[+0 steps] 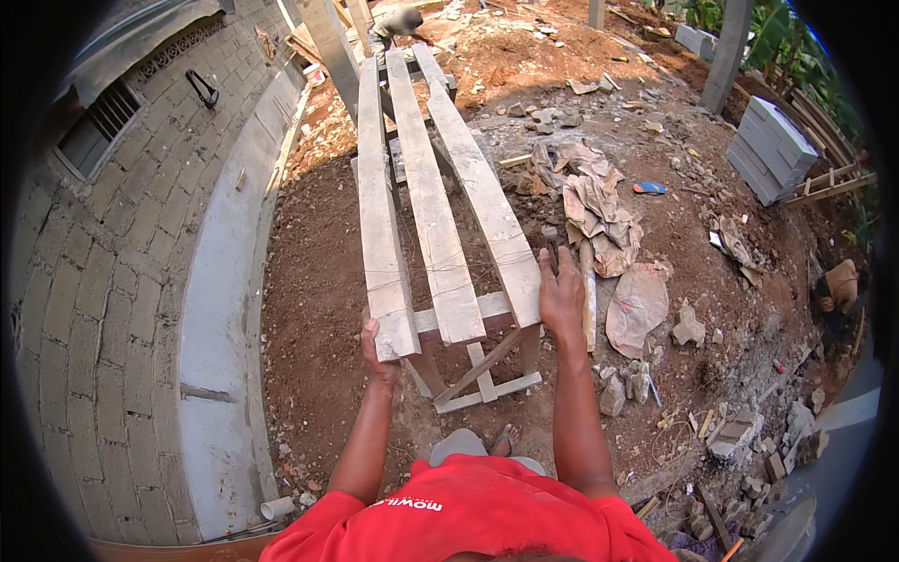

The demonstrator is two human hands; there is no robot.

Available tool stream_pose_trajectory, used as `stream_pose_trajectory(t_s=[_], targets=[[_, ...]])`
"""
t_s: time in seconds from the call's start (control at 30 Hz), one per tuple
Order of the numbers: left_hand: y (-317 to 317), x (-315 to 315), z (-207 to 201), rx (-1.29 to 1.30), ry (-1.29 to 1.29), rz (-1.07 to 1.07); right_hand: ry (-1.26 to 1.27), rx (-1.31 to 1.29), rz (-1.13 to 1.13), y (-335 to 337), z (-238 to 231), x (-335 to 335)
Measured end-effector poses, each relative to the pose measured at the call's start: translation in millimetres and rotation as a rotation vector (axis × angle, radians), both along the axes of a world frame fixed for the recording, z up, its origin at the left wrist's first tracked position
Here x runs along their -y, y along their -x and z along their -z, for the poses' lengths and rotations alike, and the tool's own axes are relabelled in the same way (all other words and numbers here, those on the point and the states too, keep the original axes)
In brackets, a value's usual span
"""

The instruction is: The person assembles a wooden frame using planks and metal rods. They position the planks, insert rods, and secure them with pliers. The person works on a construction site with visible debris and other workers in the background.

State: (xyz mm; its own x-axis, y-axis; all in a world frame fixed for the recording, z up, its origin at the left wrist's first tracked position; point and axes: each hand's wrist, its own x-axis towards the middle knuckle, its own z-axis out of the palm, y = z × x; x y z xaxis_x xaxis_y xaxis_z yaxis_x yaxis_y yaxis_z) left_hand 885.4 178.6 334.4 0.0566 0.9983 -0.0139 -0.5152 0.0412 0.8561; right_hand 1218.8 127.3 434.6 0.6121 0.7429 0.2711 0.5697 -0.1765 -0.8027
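Three long pale wooden planks lie side by side with gaps between them, running away from me: a left plank [376, 215], a middle plank [429, 201] and a right plank [482, 187]. Their near ends rest on a wooden trestle [487, 389] with crossed braces. My left hand [382, 356] grips the outer edge of the left plank near its end, thumb uppermost and the other fingers partly hidden. Against the outer side of the right plank lies my right hand [562, 298], its fingers stretched forward. Thin dark lines or strings cross the planks.
A block wall [112, 281] with a concrete ledge [220, 318] runs along the left. Crumpled paper sacks [599, 211], rubble [735, 433] and stacked grey blocks [770, 150] are on the right. Beyond the planks' far end a person [386, 30] bends down. Posts [728, 56] stand farther off.
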Motion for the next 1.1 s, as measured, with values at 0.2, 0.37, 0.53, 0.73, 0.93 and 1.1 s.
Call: stream_pose_trajectory(t_s=[0.2,0.37,0.53,0.73,0.93,1.1], targets=[[-34,7,-52,-0.035,-0.190,-0.062,-0.005,0.006,0.029,-6,-7,2],[-23,18,-72,-0.066,-0.115,-0.053,0.058,0.004,0.021,2,-12,4],[-10,1,-88,0.105,-0.104,0.030,-0.149,0.013,-0.035,-7,2,-2],[-3,-24,-106,-0.029,-0.113,0.029,0.112,0.085,-0.143,-4,-14,-1],[-1,-52,-103,-0.064,-0.131,0.018,0.050,0.109,-0.107,-8,-4,-3],[-6,-57,-109,-0.037,-0.259,-0.005,0.034,0.260,-0.064,-9,-1,0]])
